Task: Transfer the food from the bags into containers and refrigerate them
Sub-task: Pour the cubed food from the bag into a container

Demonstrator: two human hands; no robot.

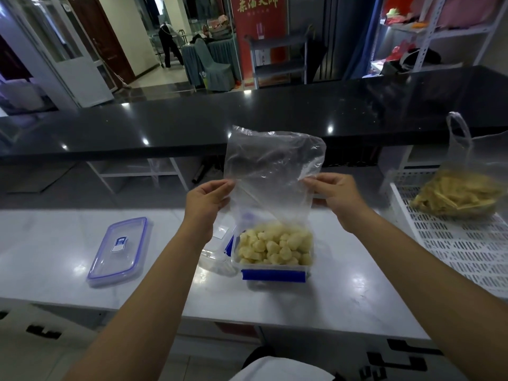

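I hold an upturned clear plastic bag over a clear container with blue clips. My left hand pinches the bag's left edge and my right hand pinches its right edge. The bag looks empty. Pale yellow food chunks fill the container, which stands on the white counter. A second clear bag with yellowish strips lies on a white perforated tray at the right. A container lid with blue trim lies flat at the left.
Another clear container sits just left of the filled one, partly behind my left arm. A raised black countertop runs across behind the white counter. A person stands far back in the room beyond.
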